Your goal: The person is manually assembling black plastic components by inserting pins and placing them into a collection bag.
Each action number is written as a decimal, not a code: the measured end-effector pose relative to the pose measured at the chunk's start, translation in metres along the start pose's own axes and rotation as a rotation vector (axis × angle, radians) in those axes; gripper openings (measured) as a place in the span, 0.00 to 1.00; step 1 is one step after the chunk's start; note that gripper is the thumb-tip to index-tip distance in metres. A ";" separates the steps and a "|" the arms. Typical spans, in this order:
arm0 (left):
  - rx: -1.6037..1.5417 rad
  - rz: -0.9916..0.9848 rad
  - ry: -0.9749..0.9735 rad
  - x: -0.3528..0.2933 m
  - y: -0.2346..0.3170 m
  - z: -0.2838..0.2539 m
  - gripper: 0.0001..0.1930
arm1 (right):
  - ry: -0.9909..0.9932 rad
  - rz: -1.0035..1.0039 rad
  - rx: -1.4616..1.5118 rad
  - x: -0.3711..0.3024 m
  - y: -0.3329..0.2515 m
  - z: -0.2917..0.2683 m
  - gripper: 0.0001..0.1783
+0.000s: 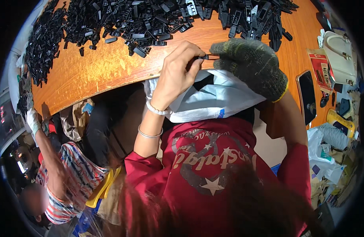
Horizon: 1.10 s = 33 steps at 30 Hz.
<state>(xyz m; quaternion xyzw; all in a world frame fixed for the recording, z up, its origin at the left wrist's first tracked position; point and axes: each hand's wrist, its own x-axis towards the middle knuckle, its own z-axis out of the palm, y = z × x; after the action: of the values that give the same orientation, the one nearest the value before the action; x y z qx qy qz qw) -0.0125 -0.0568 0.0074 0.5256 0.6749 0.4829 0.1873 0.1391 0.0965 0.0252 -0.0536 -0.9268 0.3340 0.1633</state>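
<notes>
At the table's near edge, my bare left hand (178,69) pinches a small black plastic part (203,57) between thumb and fingertips. A beaded bracelet (158,109) and a smooth bangle circle that wrist. My right hand (249,63), in a dark knitted work glove, is closed with its fingertips close to the part's other end. A thin dark sliver shows between the two hands; what the gloved fingers grip is hidden. Right under both hands, a white sack (217,96) lies across my lap against the table edge. Heaped black plastic parts (150,17) lie just beyond my hands.
The wooden table (107,67) has a worn patch at left. On the right lie a phone (307,96), a red packet (321,71), a white bag (339,57) and a yellow container (342,122). At left, another person's gloved hand (33,120) is at the table edge.
</notes>
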 end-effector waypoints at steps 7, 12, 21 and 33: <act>-0.050 0.060 0.029 -0.003 -0.004 0.000 0.06 | -0.126 -0.151 -0.285 0.011 0.009 0.001 0.13; -0.102 -0.002 0.043 -0.008 -0.005 0.000 0.08 | -0.168 -0.181 -0.254 0.024 0.008 0.004 0.13; -0.155 -0.028 0.068 -0.007 -0.002 -0.001 0.11 | -0.221 -0.283 -0.214 0.044 -0.022 -0.008 0.12; -0.137 0.054 0.107 -0.008 -0.010 0.002 0.11 | -0.283 -0.243 -0.607 0.047 -0.018 -0.005 0.11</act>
<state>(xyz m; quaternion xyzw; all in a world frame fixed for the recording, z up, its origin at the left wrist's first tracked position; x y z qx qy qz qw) -0.0135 -0.0630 -0.0042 0.5030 0.6350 0.5601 0.1735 0.0969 0.0956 0.0526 0.0579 -0.9968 0.0256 0.0484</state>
